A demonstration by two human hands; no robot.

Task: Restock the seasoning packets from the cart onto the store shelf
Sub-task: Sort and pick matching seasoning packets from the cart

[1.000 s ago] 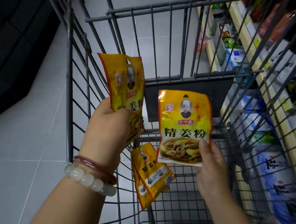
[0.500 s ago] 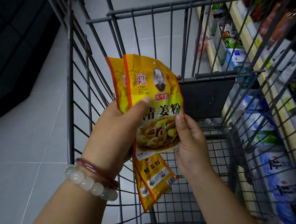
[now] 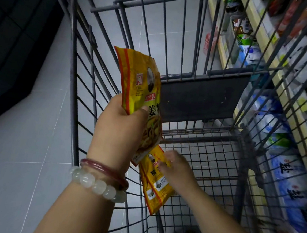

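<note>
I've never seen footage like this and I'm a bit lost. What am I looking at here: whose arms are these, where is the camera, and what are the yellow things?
There is no machine here. The camera is worn on a person's head and looks down at their own arms over a wire shopping cart in a store aisle. The left hand, with bracelets on its wrist, grips yellow seasoning packets held upright. The right hand reaches down into the cart and touches more yellow packets lying at the bottom; it is blurred, so whether it has gripped one is unclear. On the right runs the store shelf, stocked with bagged goods.
</note>
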